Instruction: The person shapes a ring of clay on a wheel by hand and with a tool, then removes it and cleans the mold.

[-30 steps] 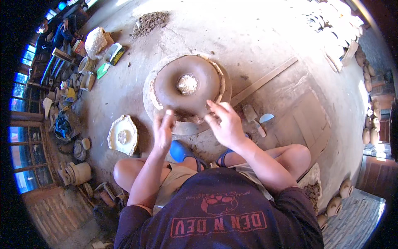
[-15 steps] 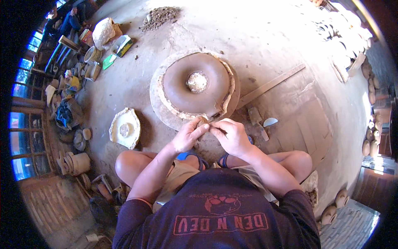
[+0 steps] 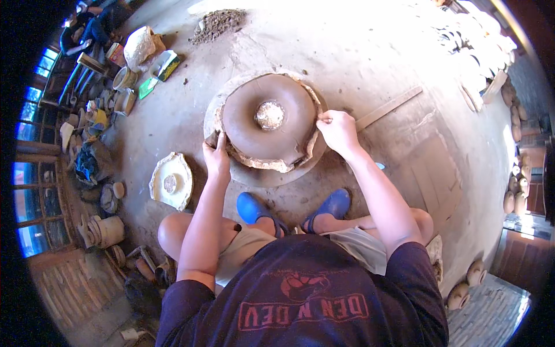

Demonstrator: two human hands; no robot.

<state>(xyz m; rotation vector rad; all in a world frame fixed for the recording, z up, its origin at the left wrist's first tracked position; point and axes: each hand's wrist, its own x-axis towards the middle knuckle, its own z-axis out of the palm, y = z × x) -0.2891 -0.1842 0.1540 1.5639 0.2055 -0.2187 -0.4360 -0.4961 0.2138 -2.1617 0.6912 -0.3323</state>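
Observation:
A smooth brown clay ring [image 3: 243, 104] lies in a rough-edged plaster mould [image 3: 283, 166], with a pale round centre [image 3: 270, 115] showing through its hole. The mould rests on a round board [image 3: 260, 178]. At the mould's left edge, my left hand [image 3: 216, 155] is closed, thumb upward, around a small dark lump of clay [image 3: 213, 139]. Across from it, my right hand [image 3: 340, 132] pinches close to the right rim; what its fingertips hold is too small to make out. A notch or gap [image 3: 299, 151] shows in the clay at the front right.
A white plaster mould piece [image 3: 180, 188] lies to the left. Beyond the ring are a heap of crumbled clay [image 3: 219, 26] and, at right, a wooden strip [image 3: 390, 108]. Pots and tubs [image 3: 125, 78] crowd the left wall. My blue clogs [image 3: 329, 208] are just in front.
My hands were together at the mould's front edge, fingers meeting around clay. They have parted and moved forward, the left to the mould's left side and the right to its right rim.

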